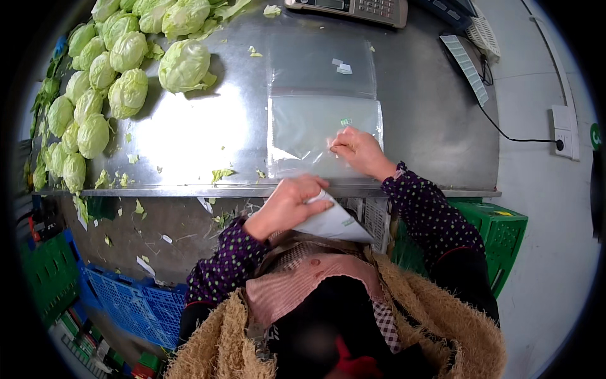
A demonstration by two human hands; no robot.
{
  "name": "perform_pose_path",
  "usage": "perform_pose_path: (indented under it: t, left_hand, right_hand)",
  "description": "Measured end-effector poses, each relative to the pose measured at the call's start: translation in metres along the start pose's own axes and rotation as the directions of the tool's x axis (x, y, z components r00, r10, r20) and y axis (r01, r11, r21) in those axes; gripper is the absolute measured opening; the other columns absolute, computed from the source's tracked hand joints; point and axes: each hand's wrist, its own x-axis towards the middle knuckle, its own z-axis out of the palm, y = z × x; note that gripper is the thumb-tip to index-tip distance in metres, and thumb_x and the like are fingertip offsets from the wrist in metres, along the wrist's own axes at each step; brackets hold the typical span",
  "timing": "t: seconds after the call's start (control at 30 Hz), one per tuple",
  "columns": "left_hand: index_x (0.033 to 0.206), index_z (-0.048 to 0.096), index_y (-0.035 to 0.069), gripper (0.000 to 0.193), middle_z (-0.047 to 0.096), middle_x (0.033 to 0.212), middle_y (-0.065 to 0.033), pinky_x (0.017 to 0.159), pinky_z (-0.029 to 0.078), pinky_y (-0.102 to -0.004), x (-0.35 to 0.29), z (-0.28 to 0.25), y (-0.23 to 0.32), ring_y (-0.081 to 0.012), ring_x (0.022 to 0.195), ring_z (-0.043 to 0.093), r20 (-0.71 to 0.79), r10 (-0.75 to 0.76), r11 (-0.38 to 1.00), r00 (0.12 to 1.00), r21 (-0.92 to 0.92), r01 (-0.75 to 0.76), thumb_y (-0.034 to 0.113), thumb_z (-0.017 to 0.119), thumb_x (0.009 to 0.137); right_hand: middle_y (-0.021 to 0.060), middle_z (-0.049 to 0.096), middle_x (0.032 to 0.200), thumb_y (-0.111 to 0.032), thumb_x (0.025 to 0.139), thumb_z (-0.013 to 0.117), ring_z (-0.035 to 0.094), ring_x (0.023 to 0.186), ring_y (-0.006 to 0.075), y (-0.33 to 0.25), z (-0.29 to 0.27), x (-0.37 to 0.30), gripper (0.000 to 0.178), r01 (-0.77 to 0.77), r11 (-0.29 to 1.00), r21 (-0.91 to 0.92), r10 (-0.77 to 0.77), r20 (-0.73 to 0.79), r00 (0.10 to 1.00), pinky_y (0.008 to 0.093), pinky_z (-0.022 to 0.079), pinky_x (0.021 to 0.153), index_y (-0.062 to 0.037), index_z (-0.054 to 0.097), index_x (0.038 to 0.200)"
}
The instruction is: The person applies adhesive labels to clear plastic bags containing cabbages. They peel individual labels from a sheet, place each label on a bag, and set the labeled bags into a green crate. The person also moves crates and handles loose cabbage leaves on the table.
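Observation:
My left hand (pixel 295 201) is closed on a whitish sheaf of plastic bags (pixel 334 222), tilted in front of my apron past the table's near edge. A small green mark shows near its lower corner. On the metal table lie clear plastic bags (pixel 297 129), flat, the nearer with a small green label (pixel 346 122). Over the right part of that nearer bag is my right hand (pixel 358 151), thumb and fingers pinched together. What they hold, if anything, is too small to make out.
Heads of cabbage (pixel 128 93) crowd the table's left side, one (pixel 184 66) standing apart. A keypad device (pixel 372 11) is at the far edge, and a label strip (pixel 464 69) lies at right. Below stand a blue crate (pixel 136 303) and a green crate (pixel 505 234).

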Motion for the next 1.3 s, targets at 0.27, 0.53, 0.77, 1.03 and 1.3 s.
perform_pose_path:
  t: [0.27, 0.53, 0.77, 1.03, 1.3]
  left_hand:
    - [0.063, 0.046, -0.003, 0.036, 0.063, 0.111, -0.0256, 0.102, 0.04, -0.041, 0.014, -0.005, -0.055, -0.0331, 0.116, 0.057, -0.251, -0.118, 0.986, 0.961, 0.084, 0.143, 0.015, 0.07, 0.081]
    - [0.065, 0.05, -0.004, 0.033, 0.062, 0.117, -0.0239, 0.101, 0.04, -0.0375, 0.017, -0.008, -0.05, -0.0327, 0.118, 0.055, -0.284, -0.161, 0.986, 0.945, 0.0, 0.168, 0.016, 0.071, 0.081]
    - [0.071, 0.06, -0.003, 0.025, 0.066, 0.112, -0.0146, 0.087, 0.048, -0.0323, 0.002, -0.023, -0.015, -0.0206, 0.096, 0.063, -0.122, -0.397, 0.904, 0.91, -0.222, 0.365, 0.016, 0.072, 0.081]
    - [0.085, 0.069, -0.001, 0.02, 0.065, 0.115, -0.0165, 0.091, 0.045, -0.0329, 0.013, -0.015, -0.057, -0.0224, 0.107, 0.059, -0.174, -0.189, 0.978, 0.967, -0.124, 0.169, 0.019, 0.07, 0.083]
    - [0.087, 0.068, -0.002, 0.02, 0.066, 0.107, -0.0136, 0.087, 0.047, -0.0327, 0.02, -0.009, -0.058, -0.0215, 0.102, 0.061, -0.187, -0.227, 0.965, 0.956, -0.174, 0.195, 0.017, 0.071, 0.082]
  right_hand:
    - [0.0058, 0.064, 0.085, -0.009, 0.082, 0.066, 0.06, 0.073, 0.0122, -0.046, -0.096, 0.047, 0.016, -0.066, 0.786, 0.615, 0.289, -0.27, 0.918, 0.0286, 0.049, 0.061, -0.0042, 0.062, 0.096]
    - [0.0085, 0.054, 0.094, -0.03, 0.065, 0.084, 0.062, 0.073, 0.021, 0.033, -0.037, 0.036, 0.052, -0.28, 0.898, -0.34, 0.151, -0.36, 0.921, 0.0336, 0.051, 0.067, -0.0035, 0.06, 0.102]
    - [0.0098, 0.058, 0.096, -0.033, 0.078, 0.071, 0.062, 0.083, 0.0303, 0.0, 0.008, -0.008, 0.029, -0.017, 0.983, -0.18, 0.006, -0.06, 0.998, 0.0393, 0.05, 0.071, -0.0117, 0.065, 0.096]
    - [0.0025, 0.064, 0.081, -0.014, 0.086, 0.061, 0.06, 0.071, 0.0154, 0.006, -0.079, 0.062, 0.009, -0.007, 0.966, 0.259, 0.089, -0.305, 0.948, 0.0296, 0.048, 0.064, -0.0062, 0.065, 0.087]
    - [0.005, 0.06, 0.088, -0.007, 0.074, 0.07, 0.059, 0.087, 0.014, 0.005, -0.037, 0.035, 0.025, -0.328, 0.794, 0.513, 0.426, -0.084, 0.901, 0.0327, 0.05, 0.075, -0.0022, 0.063, 0.098]
